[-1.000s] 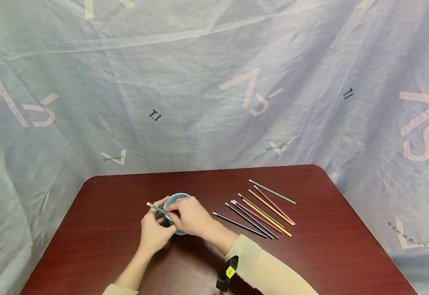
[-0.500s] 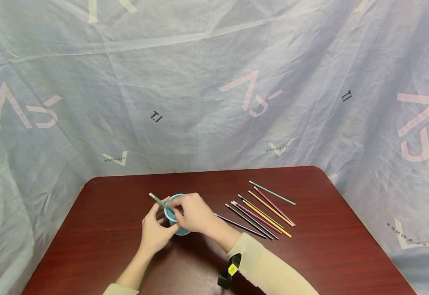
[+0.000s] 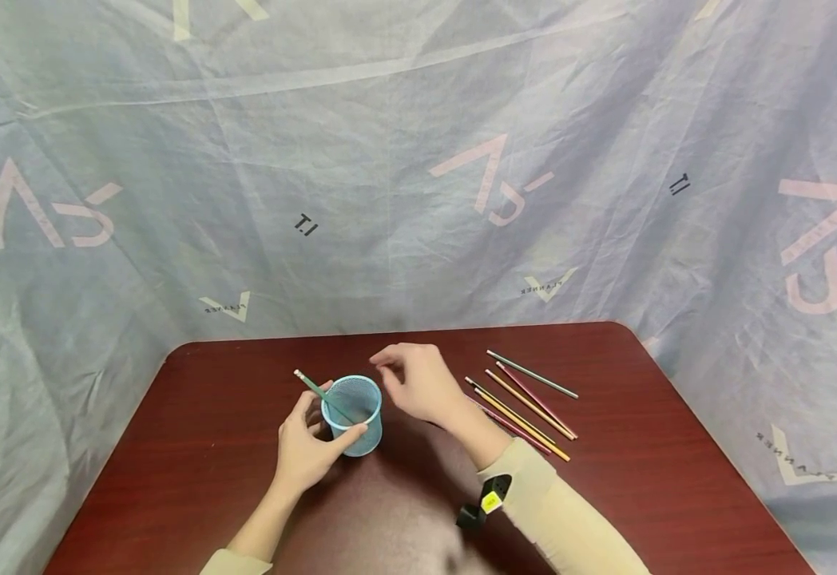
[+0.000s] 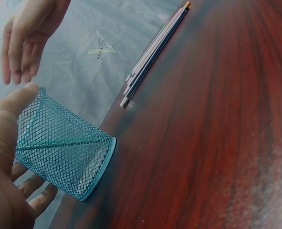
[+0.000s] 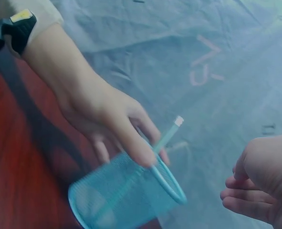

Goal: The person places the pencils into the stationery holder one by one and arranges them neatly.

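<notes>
My left hand (image 3: 305, 454) grips a light blue mesh pencil cup (image 3: 365, 441) that stands upright on the table, thumb at the near side of its rim. Inside leans a green pencil (image 3: 310, 384), its white eraser end sticking out over the left rim. Through the mesh in the left wrist view, the pencil (image 4: 67, 142) reaches down to the cup's base. Right of the cup, my right hand (image 3: 424, 385) hovers apart from it with loosely bent fingers and holds nothing. Its forearm partly hides the pencils lying on the table.
Several loose pencils lie on the right of the dark red table (image 3: 196, 423): a green pencil (image 3: 532, 374) at the back, a yellow pencil (image 3: 522, 426) and dark red ones nearer. A grey printed cloth (image 3: 390, 200) hangs behind and along both sides.
My right hand has let go of the green pencil and moved right, away from the cup. The pencil now leans lower in the cup. My left hand keeps its grip.
</notes>
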Demonstrator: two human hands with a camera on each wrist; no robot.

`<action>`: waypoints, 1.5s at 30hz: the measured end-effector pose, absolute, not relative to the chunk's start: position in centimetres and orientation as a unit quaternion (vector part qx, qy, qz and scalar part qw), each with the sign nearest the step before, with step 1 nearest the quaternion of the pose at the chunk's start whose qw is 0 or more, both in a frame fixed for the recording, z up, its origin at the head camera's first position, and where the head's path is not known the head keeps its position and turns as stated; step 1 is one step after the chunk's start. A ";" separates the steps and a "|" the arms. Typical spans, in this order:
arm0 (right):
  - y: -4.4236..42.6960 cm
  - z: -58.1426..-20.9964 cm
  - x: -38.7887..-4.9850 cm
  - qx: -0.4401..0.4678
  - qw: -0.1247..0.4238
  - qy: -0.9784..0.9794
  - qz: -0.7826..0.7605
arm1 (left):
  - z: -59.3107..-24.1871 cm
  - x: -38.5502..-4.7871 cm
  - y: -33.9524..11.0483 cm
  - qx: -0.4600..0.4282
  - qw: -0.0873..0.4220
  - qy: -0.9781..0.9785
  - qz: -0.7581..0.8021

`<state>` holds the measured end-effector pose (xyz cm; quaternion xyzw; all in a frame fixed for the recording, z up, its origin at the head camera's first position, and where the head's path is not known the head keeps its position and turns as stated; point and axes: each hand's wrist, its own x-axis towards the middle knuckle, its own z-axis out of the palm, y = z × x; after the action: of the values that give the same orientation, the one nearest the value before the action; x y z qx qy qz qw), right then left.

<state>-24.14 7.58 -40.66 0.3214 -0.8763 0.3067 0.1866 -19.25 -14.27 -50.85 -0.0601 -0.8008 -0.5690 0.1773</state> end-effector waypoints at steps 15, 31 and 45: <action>17.5 -41.7 -24.8 0.244 0.204 -0.909 0.270 | -51.0 -19.2 -14.4 -0.064 0.178 -0.800 -0.569; 20.6 -45.6 -23.1 0.292 0.160 -0.912 0.238 | -50.9 -19.0 -14.3 -0.048 0.168 -0.796 -0.580; 21.0 -48.2 -21.5 0.303 0.135 -0.916 0.227 | -50.9 -19.1 -14.4 -0.058 0.168 -0.795 -0.580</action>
<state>-21.55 20.96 -48.19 0.3028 -0.9158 0.2266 0.1353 -19.10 -14.41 -50.94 -0.0576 -0.7947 -0.5804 0.1683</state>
